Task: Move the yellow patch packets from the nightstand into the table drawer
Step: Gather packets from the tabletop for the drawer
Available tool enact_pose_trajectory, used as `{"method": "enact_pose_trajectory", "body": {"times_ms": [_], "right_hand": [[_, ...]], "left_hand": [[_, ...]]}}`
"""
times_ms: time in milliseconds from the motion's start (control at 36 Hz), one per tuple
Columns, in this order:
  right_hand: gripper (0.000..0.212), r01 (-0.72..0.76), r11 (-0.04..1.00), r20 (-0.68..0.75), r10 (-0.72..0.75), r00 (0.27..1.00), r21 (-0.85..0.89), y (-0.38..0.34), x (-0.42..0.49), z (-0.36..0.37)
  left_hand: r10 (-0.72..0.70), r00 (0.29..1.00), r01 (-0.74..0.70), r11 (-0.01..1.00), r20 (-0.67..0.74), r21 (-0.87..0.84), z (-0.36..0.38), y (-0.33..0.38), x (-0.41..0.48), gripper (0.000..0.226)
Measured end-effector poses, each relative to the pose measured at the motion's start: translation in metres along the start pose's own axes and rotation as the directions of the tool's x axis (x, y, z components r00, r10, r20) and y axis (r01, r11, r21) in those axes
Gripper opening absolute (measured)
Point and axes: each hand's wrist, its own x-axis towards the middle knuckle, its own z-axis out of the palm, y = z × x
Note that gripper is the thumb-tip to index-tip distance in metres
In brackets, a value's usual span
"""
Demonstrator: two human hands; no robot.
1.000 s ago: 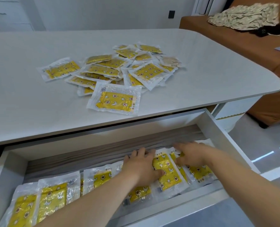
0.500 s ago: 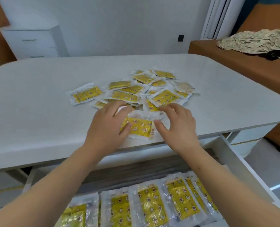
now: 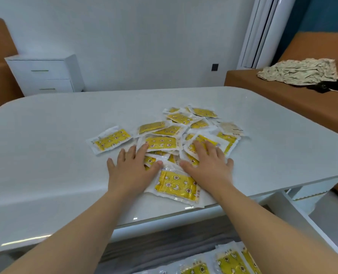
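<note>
Several yellow patch packets (image 3: 181, 127) lie in a loose pile on the white table top (image 3: 45, 159). One packet (image 3: 176, 184) lies nearest the front edge, between my wrists. My left hand (image 3: 132, 167) lies flat with straight fingers on the pile's left side, fingertips on a packet (image 3: 160, 142). My right hand (image 3: 207, 163) lies flat on the pile's right side, fingers over another packet (image 3: 209, 141). Neither hand grips anything. Below the table edge the open drawer (image 3: 302, 214) shows several packets (image 3: 231, 262) laid inside.
A single packet (image 3: 110, 139) lies apart to the left of the pile. A white nightstand (image 3: 45, 74) with two drawers stands by the back wall. An orange sofa (image 3: 282, 89) with crumpled cloth (image 3: 300, 73) is at the right.
My hands left the drawer, rose to the table top and moved past the nearest packet onto the pile. The view tilted up, so less of the drawer shows.
</note>
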Motion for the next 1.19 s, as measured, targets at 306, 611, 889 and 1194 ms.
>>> {"method": "enact_pose_trajectory", "body": {"times_ms": [306, 611, 889, 1194], "right_hand": [[0.046, 0.127, 0.985, -0.072, -0.119, 0.99, 0.118, 0.001, -0.009, -0.004], [0.044, 0.057, 0.98, -0.146, -0.03, 0.989, 0.19, 0.0, -0.009, -0.004], [0.052, 0.105, 0.994, -0.054, -0.107, 0.993, -0.025, -0.004, -0.007, 0.0], [0.048, 0.213, 0.944, -0.284, -0.139, 0.949, 0.252, 0.004, -0.01, 0.0]], "left_hand": [[0.026, 0.977, -0.045, 0.996, -0.212, -0.084, -0.005, -0.004, -0.012, 0.035], [0.329, 0.897, -0.339, 0.941, -0.296, 0.018, -0.002, 0.004, -0.004, 0.063], [0.18, 0.968, -0.165, 0.981, -0.173, 0.1, -0.001, 0.003, 0.001, 0.052], [-0.002, 0.978, -0.06, 0.956, -0.21, -0.288, -0.01, 0.001, -0.005, 0.074]]}}
